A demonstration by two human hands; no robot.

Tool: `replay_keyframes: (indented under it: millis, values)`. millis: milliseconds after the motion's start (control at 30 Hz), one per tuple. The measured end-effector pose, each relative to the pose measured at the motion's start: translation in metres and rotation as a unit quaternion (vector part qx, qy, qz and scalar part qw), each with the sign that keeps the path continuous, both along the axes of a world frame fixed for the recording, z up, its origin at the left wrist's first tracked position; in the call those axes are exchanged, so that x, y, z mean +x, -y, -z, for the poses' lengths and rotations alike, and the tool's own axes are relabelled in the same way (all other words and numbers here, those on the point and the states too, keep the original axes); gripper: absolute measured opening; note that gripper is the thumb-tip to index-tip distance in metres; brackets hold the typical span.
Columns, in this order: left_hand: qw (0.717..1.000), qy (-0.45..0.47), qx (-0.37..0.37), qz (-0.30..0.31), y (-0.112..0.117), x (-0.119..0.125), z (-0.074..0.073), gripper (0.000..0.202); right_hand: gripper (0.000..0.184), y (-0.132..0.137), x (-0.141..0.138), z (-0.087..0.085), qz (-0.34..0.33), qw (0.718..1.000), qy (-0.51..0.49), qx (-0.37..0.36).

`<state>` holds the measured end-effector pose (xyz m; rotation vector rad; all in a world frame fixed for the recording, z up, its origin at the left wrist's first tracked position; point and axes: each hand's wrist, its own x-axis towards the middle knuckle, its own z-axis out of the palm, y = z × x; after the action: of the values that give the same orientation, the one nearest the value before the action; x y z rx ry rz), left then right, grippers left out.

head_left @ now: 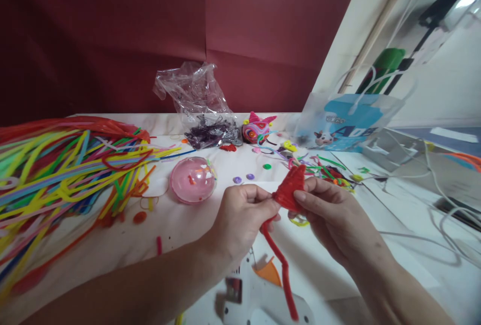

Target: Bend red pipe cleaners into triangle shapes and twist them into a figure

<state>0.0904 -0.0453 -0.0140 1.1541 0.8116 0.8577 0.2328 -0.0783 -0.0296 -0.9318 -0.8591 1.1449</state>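
Both my hands hold one red pipe cleaner piece above the white table. Its upper end is wound into a flat red fan shape, and a loose red tail hangs down toward me. My left hand is closed, pinching the wound part at its lower left where the tail leaves it. My right hand is closed too, its thumb pressed on the fan's lower right. A small yellow-green loop lies on the table just below my right fingers.
A big spread of coloured pipe cleaners covers the left side. A pink plastic dome, a crumpled clear bag, a pink wound figure, scattered scraps and a blue-white bag lie behind. A white glue gun sits near me; cables run at right.
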Motion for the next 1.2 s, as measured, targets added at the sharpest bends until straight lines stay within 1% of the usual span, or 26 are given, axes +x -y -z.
replay_keyframes:
  millis: [300, 533, 800, 900, 1033, 1200]
  values:
    - [1.000, -0.004, 0.022, 0.009, 0.0005, -0.0007, 0.0020, 0.008, 0.016, -0.0015, -0.0006, 0.0027, 0.041, 0.998, 0.033, 0.024]
    - [1.000, 0.001, 0.020, 0.007, 0.0012, 0.0000, 0.0024, 0.011, 0.017, -0.0013, -0.0012, 0.0044, 0.060, 0.996, 0.052, 0.034]
    - [1.000, 0.016, 0.000, 0.003, 0.0009, 0.0005, 0.0022, 0.011, 0.018, -0.0007, -0.0043, 0.0040, 0.067, 0.996, 0.045, 0.036]
    - [1.000, 0.028, -0.009, 0.002, 0.0012, 0.0012, 0.0024, 0.010, 0.022, -0.0014, -0.0061, 0.0028, 0.069, 0.997, 0.026, 0.038]
    - [0.999, 0.036, -0.008, 0.003, 0.0018, 0.0016, 0.0026, 0.010, 0.030, -0.0015, -0.0059, 0.0025, 0.064, 0.997, 0.028, 0.021]
    - [0.999, 0.033, -0.001, -0.006, 0.0015, 0.0016, 0.0037, 0.010, 0.026, -0.0012, -0.0060, 0.0015, 0.043, 0.998, 0.032, 0.027]
